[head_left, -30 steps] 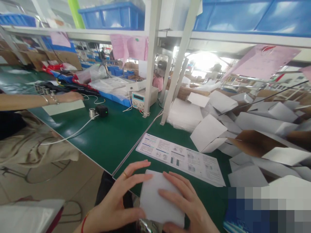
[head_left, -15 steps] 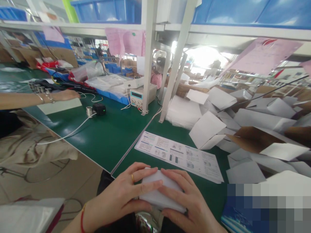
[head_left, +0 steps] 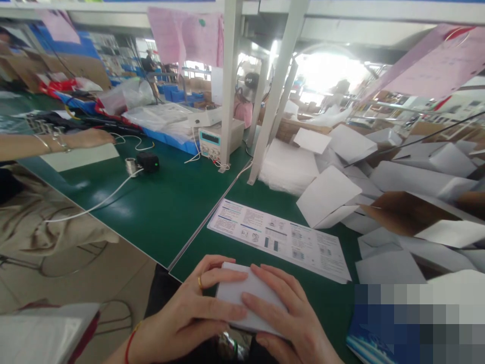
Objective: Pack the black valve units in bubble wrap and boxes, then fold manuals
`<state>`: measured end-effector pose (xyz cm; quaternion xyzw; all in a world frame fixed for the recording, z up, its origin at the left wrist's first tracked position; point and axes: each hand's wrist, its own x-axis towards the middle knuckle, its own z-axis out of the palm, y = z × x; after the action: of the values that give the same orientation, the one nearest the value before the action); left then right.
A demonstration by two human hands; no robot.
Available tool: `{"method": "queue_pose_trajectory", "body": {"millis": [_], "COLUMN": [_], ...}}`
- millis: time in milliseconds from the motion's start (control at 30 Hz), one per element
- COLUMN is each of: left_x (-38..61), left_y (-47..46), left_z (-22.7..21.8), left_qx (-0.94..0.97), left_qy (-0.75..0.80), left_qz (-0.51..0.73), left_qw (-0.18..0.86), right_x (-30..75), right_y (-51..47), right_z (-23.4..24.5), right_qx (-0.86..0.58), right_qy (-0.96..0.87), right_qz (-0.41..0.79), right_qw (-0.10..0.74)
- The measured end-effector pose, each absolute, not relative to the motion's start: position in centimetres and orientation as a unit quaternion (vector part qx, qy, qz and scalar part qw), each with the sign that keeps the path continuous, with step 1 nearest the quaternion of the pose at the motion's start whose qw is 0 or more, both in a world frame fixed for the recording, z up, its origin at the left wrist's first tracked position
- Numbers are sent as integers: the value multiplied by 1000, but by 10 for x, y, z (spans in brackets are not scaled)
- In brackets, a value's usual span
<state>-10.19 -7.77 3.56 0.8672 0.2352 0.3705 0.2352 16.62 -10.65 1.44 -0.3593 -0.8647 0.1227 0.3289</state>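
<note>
Close to my body, at the table's front edge, both hands hold a small white box-like block with a smooth top. The fingers of my left hand lie over its left side, its thumb along the near edge. My right hand wraps the right side, fingers across the top and thumb below. The block's underside is hidden. Just beyond my hands, printed instruction sheets lie stacked flat on the green tabletop.
A heap of open white cartons fills the right side. Clear plastic wrap and a power supply stand behind, by metal posts. On the left, a co-worker's arm rests near a black device with a white cable.
The view has tilted down slightly, so the background sits higher. My fingers have shifted a little on the white block, showing more of its top. The co-worker's arm stays nearly the same.
</note>
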Motion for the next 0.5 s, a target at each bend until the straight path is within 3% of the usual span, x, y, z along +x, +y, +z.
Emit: {"method": "queue_pose_trajectory", "body": {"millis": [333, 500], "left_x": [-93, -96], "left_y": [-78, -80], "left_z": [6, -1], "left_qx": [848, 809], "left_qy": [226, 241], "left_qz": [426, 437], "left_qw": [223, 311], "right_x": [159, 150], "right_y": [-109, -109], "right_z": [-4, -17], "right_qx": [-362, -401], "right_qy": [-851, -801], "right_qz": [73, 128], "right_qw": [374, 425]}}
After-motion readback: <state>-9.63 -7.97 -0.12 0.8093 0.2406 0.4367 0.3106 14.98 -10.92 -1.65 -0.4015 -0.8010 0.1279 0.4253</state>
